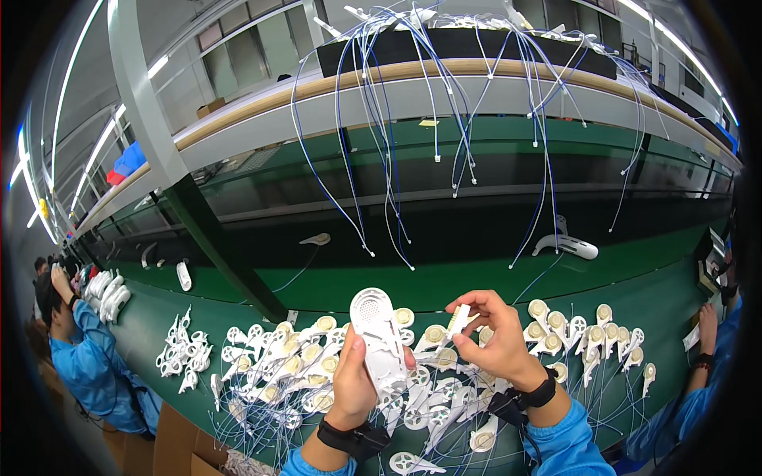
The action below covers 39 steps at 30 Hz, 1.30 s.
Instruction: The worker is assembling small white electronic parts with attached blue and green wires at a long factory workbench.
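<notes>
Head view: the left hand grips a white shell, hollow face showing, above the worktop. Right of the shell, the right hand pinches a small pale piece between thumb and fingertips. So slight a pinch could drop the piece among white parts around the shell; wires below-left might snag a wrist strap.
</notes>
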### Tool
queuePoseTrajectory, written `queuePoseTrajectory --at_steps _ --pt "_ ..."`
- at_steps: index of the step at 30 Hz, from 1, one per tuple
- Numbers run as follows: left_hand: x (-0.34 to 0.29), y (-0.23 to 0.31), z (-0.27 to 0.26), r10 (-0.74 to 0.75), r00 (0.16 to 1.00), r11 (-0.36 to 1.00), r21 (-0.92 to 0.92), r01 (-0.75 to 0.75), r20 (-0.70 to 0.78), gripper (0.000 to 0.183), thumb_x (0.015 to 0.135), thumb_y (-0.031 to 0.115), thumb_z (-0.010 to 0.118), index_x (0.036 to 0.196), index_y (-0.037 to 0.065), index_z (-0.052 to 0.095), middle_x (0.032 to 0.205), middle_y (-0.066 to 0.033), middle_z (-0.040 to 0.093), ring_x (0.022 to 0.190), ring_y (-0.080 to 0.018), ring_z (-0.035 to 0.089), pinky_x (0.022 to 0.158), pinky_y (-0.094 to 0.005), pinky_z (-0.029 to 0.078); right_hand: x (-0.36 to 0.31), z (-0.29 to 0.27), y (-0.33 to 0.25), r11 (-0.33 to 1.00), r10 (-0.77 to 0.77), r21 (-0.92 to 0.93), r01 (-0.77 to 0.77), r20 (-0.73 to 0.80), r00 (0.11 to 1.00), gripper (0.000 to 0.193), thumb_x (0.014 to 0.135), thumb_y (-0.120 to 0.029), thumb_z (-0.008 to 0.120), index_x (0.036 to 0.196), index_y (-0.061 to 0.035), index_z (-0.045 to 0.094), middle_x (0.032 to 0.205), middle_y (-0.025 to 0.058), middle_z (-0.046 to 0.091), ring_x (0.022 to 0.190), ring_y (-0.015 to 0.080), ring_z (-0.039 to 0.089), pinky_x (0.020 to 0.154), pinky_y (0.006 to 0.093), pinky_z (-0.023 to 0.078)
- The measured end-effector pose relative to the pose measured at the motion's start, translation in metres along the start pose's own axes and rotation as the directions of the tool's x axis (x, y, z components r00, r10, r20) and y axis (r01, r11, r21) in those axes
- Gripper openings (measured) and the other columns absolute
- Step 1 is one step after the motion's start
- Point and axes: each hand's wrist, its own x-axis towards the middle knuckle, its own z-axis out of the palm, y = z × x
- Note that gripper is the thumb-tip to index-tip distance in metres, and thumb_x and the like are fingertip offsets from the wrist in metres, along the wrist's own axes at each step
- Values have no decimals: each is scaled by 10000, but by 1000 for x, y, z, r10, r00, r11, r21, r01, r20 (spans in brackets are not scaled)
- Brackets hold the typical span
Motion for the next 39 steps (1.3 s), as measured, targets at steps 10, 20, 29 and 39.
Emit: queuePoseTrajectory --at_steps 10,20,29,39 --pt "2 4 3 -153 988 972 184 145 31 479 1010 304 359 1369 -14 343 1097 -164 582 862 -212 627 789 -353 508 -5 -3 -6 931 187 294 -214 118 975 350 812 -35 705 1117 55 557 999 116 642 869 132 645 720 230 538" --pt "-1 4 5 -348 926 920 240 309 144 525 1007 310 335 1404 -32 300 1048 -181 600 821 -231 630 758 -349 515 1 -1 -11 988 95 99 -120 221 971 280 825 -39 693 1090 44 658 880 110 661 762 126 636 650 221 533" --pt "-3 3 4 -364 922 882 367 296 132 533 1014 307 351 1421 -28 275 1037 -149 591 843 -189 603 768 -329 499 2 2 -12 999 -23 -20 27 170 985 303 804 -55 719 1100 -4 679 874 97 644 705 151 601 625 243 524" --pt "-1 1 4 -362 912 874 411 260 193 557 985 318 415 1401 -34 295 1066 -130 560 837 -180 605 743 -323 507 -1 5 -11 990 -65 -112 80 130 989 329 770 -65 757 1089 -21 688 907 73 615 705 125 589 630 231 508"
